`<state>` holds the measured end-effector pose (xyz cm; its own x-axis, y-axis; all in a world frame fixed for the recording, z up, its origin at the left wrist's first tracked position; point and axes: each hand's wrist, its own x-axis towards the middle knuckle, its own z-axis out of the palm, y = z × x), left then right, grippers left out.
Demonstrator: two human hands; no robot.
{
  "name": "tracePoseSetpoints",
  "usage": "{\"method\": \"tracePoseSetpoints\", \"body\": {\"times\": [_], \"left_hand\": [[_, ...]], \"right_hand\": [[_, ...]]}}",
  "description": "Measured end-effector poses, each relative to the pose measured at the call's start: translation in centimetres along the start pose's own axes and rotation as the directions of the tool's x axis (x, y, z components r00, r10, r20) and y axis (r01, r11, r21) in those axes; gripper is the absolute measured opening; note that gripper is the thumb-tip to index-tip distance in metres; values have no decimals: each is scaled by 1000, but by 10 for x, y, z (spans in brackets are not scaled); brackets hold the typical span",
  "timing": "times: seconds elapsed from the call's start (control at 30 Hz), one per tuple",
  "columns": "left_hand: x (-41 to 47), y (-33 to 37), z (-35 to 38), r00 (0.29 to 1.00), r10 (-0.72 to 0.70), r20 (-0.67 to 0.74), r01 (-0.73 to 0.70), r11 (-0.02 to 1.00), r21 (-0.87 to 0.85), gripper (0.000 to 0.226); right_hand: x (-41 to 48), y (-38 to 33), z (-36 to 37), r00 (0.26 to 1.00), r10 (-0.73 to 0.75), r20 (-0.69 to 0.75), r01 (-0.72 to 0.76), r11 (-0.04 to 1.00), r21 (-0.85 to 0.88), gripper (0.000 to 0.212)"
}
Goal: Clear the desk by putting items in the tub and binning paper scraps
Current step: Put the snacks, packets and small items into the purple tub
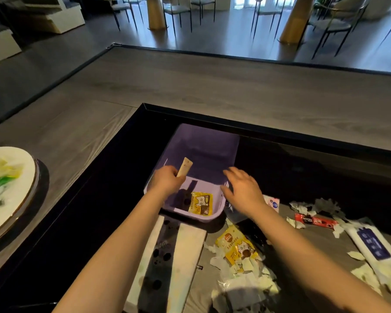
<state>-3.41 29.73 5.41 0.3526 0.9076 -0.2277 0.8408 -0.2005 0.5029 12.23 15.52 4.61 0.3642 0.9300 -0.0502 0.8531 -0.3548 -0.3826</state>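
A purple tub stands in the middle, with a yellow cat-print packet lying on its floor. Over its left rim my left hand grips a slim beige stick packet that points up. My right hand hovers at the tub's right rim, fingers spread, holding nothing. On the desk to the right lie another yellow packet, a red sachet, a white wet-wipes pack and several torn paper scraps.
A white plate with green and yellow wrappers sits at the far left. A pale flat box lies in front of the tub. A small white-and-pink pack peeks out behind my right wrist. Chairs stand beyond the desk.
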Motion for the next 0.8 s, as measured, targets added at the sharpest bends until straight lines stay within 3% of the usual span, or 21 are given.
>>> {"method": "tracePoseSetpoints", "body": {"times": [0.17,0.43,0.57,0.8], "left_hand": [[10,-4,8,981,-131,144,104,977,184,9],[14,-8,26,936,-199,292,98,940,328,36],[15,-11,25,946,-195,258,82,916,392,31],[3,-4,19,989,-37,145,-23,920,392,31]], "right_hand": [[-6,4,11,998,18,65,-21,999,45,51],[-6,2,13,995,44,91,-52,995,82,50],[-6,2,12,995,42,91,-48,997,66,50],[-6,-1,9,993,57,105,-68,993,95,51]]}}
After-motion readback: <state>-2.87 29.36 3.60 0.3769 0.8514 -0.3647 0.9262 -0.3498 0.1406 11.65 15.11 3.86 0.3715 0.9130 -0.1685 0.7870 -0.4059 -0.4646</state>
